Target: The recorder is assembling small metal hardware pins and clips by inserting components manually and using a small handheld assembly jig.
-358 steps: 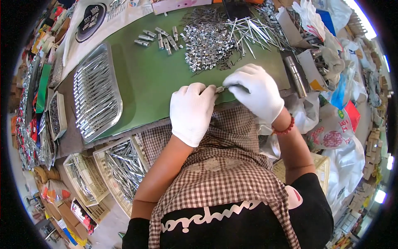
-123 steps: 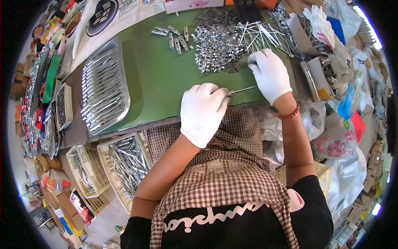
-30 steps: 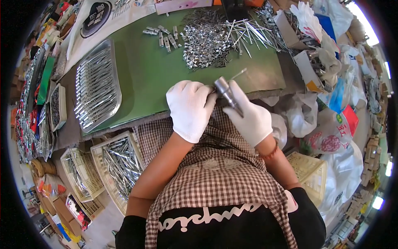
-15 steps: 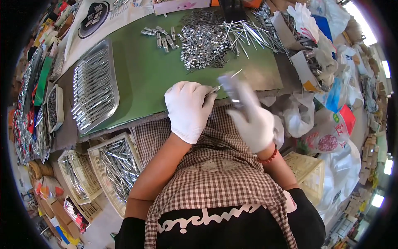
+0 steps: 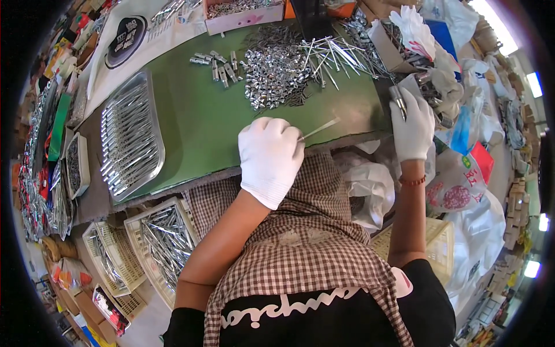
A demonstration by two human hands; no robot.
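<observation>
My left hand (image 5: 270,157), in a white glove, is closed over the near edge of the green mat (image 5: 202,121). From its fingers a thin metal rod (image 5: 321,128) points out to the right; the end inside the fist is hidden. Off to the right, past the mat's corner, my right hand (image 5: 414,128), also gloved, grips a short shiny metal cylinder (image 5: 398,102), whose exact kind I cannot make out. Beyond my left hand lies a heap of small silver sleeves (image 5: 274,78), with thin metal rods (image 5: 338,55) fanned out to its right.
A metal tray (image 5: 157,139) of lined-up rods lies at left. Paired fittings (image 5: 219,65) and a pink box (image 5: 245,20) are farther back. Cream baskets (image 5: 130,254) stand below at left; an open carton (image 5: 386,46) and plastic bags (image 5: 373,188) crowd the right side.
My right hand has swung away from the rod to the right, past the mat's corner, carrying the metal cylinder. My left hand has turned slightly, knuckles up, still around the rod.
</observation>
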